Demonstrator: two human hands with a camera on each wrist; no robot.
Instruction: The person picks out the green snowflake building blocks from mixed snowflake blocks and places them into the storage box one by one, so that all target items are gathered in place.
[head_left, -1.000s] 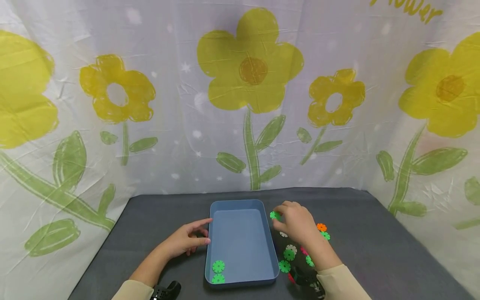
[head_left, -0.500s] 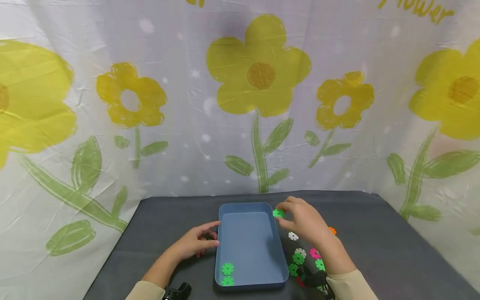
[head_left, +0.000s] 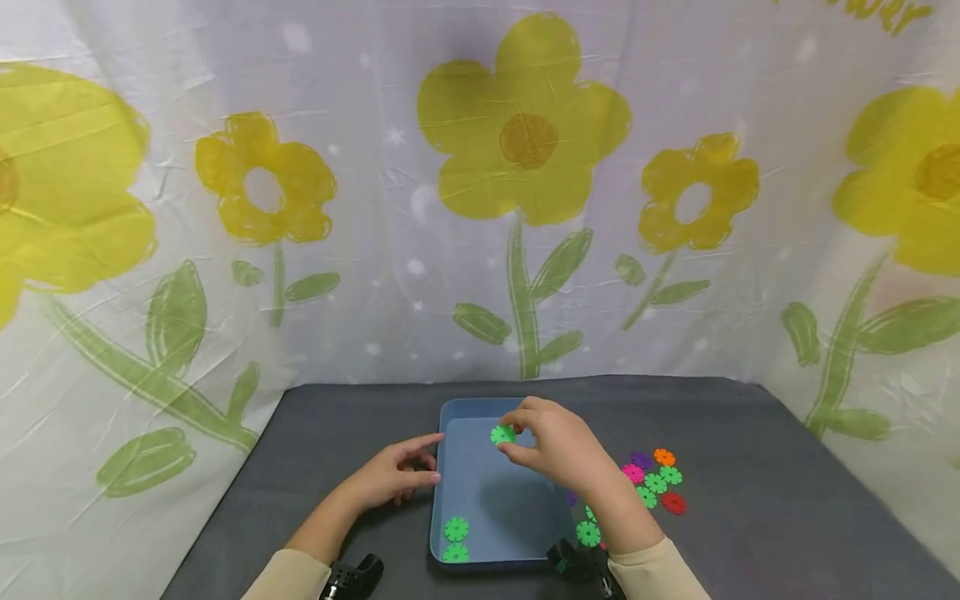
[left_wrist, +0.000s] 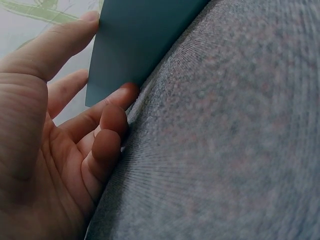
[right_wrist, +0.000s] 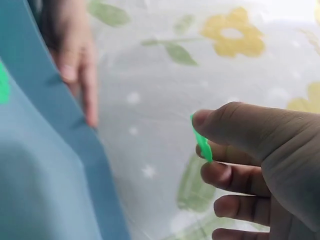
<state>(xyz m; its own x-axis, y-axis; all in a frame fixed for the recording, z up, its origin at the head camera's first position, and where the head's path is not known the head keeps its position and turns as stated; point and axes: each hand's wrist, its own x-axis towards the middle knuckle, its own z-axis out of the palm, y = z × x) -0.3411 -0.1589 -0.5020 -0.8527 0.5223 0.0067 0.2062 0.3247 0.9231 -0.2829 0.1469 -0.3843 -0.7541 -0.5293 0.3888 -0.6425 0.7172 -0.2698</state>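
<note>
Over the far part of the blue tray (head_left: 487, 479), my right hand (head_left: 558, 442) pinches a green notched plastic disc (head_left: 502, 434) between thumb and fingers. The right wrist view shows that green disc (right_wrist: 201, 140) edge-on at the fingertips. On the tray's left side, my left hand (head_left: 382, 479) touches the outer wall with index finger and thumb extended. Close up in the left wrist view, its fingertips meet the tray wall (left_wrist: 140, 45), and the other fingers are bent loosely. Two green discs lie in the near left corner of the tray, one (head_left: 456, 528) behind the other (head_left: 456, 552).
Right of the tray lie several loose notched discs, among them an orange one (head_left: 664, 457), a red one (head_left: 673, 502) and a pink one (head_left: 633, 473). My right forearm partly hides the pile. A dark cloth (head_left: 750, 533) covers the table, with a flower-printed curtain (head_left: 375, 333) behind.
My right hand has carried the green disc leftward from beside the tray's right edge to above its inside. The left hand stays at the left wall. The head view has shifted slightly.
</note>
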